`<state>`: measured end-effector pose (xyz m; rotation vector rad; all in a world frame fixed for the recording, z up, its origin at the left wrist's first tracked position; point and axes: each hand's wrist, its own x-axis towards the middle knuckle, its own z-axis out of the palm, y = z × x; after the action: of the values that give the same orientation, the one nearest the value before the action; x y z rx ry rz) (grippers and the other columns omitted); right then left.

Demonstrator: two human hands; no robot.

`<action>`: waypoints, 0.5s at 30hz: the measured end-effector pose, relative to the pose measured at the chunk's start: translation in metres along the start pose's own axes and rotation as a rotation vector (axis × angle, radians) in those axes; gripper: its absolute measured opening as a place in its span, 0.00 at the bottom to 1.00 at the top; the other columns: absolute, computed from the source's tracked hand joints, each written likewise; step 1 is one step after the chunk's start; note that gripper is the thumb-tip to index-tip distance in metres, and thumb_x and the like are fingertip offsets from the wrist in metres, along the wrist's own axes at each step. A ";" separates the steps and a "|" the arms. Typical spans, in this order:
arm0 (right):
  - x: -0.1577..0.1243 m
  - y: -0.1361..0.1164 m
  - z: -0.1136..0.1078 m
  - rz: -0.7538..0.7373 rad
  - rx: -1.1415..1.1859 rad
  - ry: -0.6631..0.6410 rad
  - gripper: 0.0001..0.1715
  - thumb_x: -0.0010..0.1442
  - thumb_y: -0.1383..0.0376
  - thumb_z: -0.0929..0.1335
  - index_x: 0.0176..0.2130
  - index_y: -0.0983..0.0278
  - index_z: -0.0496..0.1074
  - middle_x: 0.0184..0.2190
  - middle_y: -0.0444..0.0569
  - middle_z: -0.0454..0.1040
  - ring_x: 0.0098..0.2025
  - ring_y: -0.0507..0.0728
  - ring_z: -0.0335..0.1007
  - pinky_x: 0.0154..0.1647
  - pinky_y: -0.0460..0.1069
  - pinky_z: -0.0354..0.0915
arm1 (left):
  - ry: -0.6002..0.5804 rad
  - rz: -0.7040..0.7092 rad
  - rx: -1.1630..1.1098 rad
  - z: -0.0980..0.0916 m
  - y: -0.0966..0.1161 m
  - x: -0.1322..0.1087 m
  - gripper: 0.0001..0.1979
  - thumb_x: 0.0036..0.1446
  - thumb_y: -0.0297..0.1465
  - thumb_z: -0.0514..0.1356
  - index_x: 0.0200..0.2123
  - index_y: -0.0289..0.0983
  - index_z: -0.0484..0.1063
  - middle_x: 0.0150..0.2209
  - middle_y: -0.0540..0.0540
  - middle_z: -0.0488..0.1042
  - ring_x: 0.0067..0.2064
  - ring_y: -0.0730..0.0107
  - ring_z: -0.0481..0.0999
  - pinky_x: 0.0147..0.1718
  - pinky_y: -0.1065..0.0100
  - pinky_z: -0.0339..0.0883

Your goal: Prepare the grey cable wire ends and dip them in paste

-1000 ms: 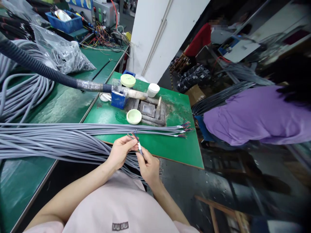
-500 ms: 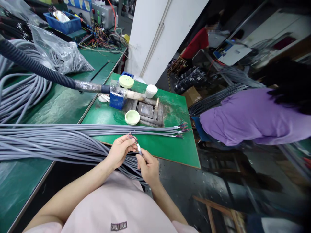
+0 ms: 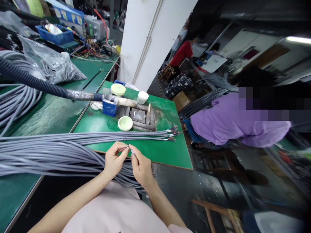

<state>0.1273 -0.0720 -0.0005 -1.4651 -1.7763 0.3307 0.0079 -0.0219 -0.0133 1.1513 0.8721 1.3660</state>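
Observation:
My left hand (image 3: 113,160) is closed in a pinch on the thin coloured wires (image 3: 123,149) at the stripped end of a grey cable. Against it, fingertips nearly touching, my right hand (image 3: 143,168) is pinched round the same cable end (image 3: 132,151), whose white wrap shows between the fingers. Most of that cable is hidden by my hands. Just beyond them, a row of grey cables (image 3: 136,135) lies across the green bench, with bare coloured wire ends (image 3: 175,130) at the right. A thicker bundle of grey cables (image 3: 60,157) runs beside my left forearm.
A solder pot (image 3: 139,116) sits in a recessed frame behind the cables. Around it are a pale green bowl (image 3: 125,123), a white cup (image 3: 142,97), a blue box (image 3: 109,107) and a corrugated hose (image 3: 55,89). A person in a purple top (image 3: 218,119) sits at the right.
My right hand has moved up to the wire ends, its fingertips now meeting those of my left. The wires no longer fan out visibly. The whole view has shifted slightly.

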 end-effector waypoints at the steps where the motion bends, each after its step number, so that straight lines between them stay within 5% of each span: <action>1: 0.002 -0.001 -0.001 0.014 -0.005 -0.007 0.22 0.64 0.70 0.58 0.56 0.63 0.66 0.49 0.53 0.75 0.50 0.54 0.73 0.50 0.47 0.69 | -0.008 0.041 0.047 -0.002 -0.002 0.000 0.01 0.49 0.29 0.64 0.27 0.38 0.75 0.28 0.48 0.75 0.32 0.70 0.73 0.34 0.69 0.67; 6: 0.009 0.000 -0.004 0.079 -0.042 -0.074 0.20 0.62 0.67 0.61 0.53 0.61 0.68 0.43 0.50 0.79 0.37 0.54 0.77 0.38 0.45 0.71 | -0.054 0.089 0.137 -0.008 -0.004 0.004 0.04 0.47 0.28 0.66 0.29 0.40 0.78 0.29 0.46 0.77 0.33 0.67 0.74 0.35 0.67 0.67; 10: 0.018 0.000 -0.013 0.122 0.036 -0.121 0.18 0.61 0.65 0.61 0.50 0.60 0.70 0.33 0.46 0.79 0.26 0.51 0.72 0.27 0.43 0.67 | -0.083 -0.003 0.102 -0.008 0.003 0.006 0.06 0.46 0.29 0.66 0.32 0.40 0.79 0.32 0.46 0.78 0.34 0.66 0.75 0.37 0.67 0.68; 15: 0.057 0.010 -0.032 0.306 0.282 -0.161 0.16 0.60 0.62 0.62 0.47 0.64 0.70 0.11 0.35 0.59 0.12 0.47 0.53 0.13 0.42 0.51 | -0.088 -0.056 0.032 -0.019 0.012 0.007 0.21 0.47 0.29 0.66 0.47 0.40 0.74 0.35 0.47 0.78 0.36 0.68 0.75 0.40 0.67 0.69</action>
<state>0.1560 -0.0253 0.0371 -1.5346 -1.5479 0.8419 -0.0133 -0.0144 -0.0056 1.1943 0.8596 1.2510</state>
